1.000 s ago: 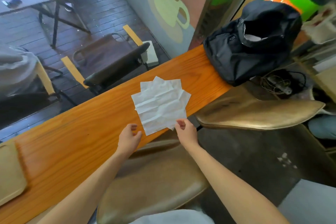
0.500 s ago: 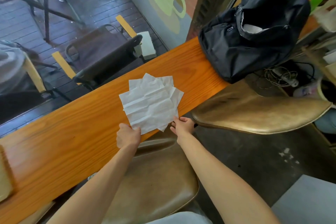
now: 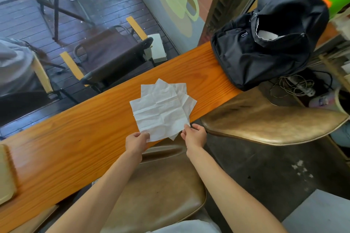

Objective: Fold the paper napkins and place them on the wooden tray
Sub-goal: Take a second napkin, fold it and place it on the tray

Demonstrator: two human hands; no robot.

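Paper napkins point(image 3: 161, 108): unfolded, fanned stack, frame centre on wooden counter point(image 3: 75, 138); long axis lower-left to upper-right. Left hand point(image 3: 136, 143) pinches near-left corner, right hand point(image 3: 195, 135) pinches near-right corner.

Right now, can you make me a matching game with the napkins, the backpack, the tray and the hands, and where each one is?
Things:
1. napkins
2. backpack
3. tray
4. hands: left hand, right hand

Places:
A. far left edge of the counter
B. at the near corners of the napkins
C. right end of the counter
D. spread in the middle of the counter

Pairs: 1-D, 2-C, 3-A, 4-B
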